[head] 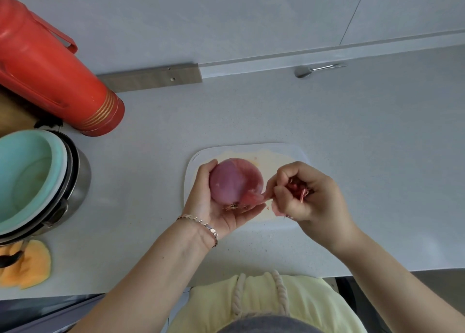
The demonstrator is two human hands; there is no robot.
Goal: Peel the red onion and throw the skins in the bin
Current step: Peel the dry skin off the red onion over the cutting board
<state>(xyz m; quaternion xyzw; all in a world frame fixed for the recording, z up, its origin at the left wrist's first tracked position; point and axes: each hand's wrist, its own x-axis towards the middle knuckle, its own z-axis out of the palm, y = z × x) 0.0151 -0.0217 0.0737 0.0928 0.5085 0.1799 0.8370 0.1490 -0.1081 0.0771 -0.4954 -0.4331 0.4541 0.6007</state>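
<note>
The red onion point(235, 180) sits in the middle of the frame, round and smooth, its pink-purple flesh mostly bare and a little glossy, with dry root hairs at its lower end. The left hand point(216, 202) cups it from below and from the left, fingers curled around it, above a white plastic cutting board point(289, 151) with rounded corners. One thin flap of skin point(253, 197) hangs from the lower right of the onion — the right hand point(302, 194) pinches it between thumb and finger. The same hand is closed into a loose fist over a bunch of crumpled, papery red skins point(299, 190).

The left wrist has a metal bracelet point(201, 223). The surface point(352, 121) is pale grey and finely speckled. At the left edge stands a metal pot with a mint-green bowl point(27, 176) inside, above it a red plastic thermos point(50, 73) — and orange melon rind point(27, 267) lies in the lower left.
</note>
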